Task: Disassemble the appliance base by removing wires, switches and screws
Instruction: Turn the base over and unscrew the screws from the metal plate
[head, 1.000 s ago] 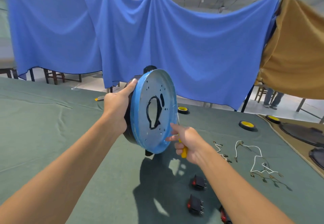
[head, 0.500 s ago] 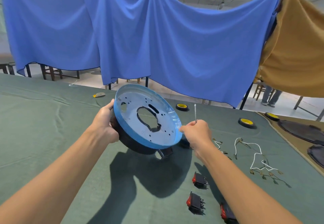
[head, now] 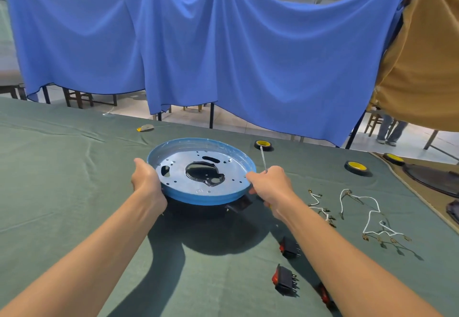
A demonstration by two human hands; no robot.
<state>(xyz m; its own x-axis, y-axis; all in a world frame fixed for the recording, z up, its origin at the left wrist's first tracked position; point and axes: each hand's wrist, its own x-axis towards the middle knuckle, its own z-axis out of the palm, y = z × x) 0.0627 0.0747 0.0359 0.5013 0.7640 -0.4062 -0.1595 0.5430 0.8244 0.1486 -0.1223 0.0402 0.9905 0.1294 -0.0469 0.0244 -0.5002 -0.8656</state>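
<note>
The round appliance base [head: 201, 175], a blue-rimmed metal plate with holes on a black underside, lies nearly flat just above the green table cloth. My left hand [head: 146, 180] grips its left rim. My right hand [head: 270, 182] touches the right rim while gripping a screwdriver [head: 263, 159], whose metal shaft points up. Three black rocker switches with red buttons [head: 284, 279] lie on the cloth at the near right. White wires with terminals [head: 372, 215] lie to the right.
The green cloth [head: 62, 180] covers the table. Yellow-and-black tape rolls [head: 263, 145] [head: 356, 167] sit at the far edge. Dark round parts [head: 437, 177] rest at the far right. A small yellow-grey item [head: 145, 128] lies far left. Blue drapes hang behind.
The base has been tilted from upright on its edge down to nearly flat and lowered toward the table. My right hand turned so the screwdriver shaft points up.
</note>
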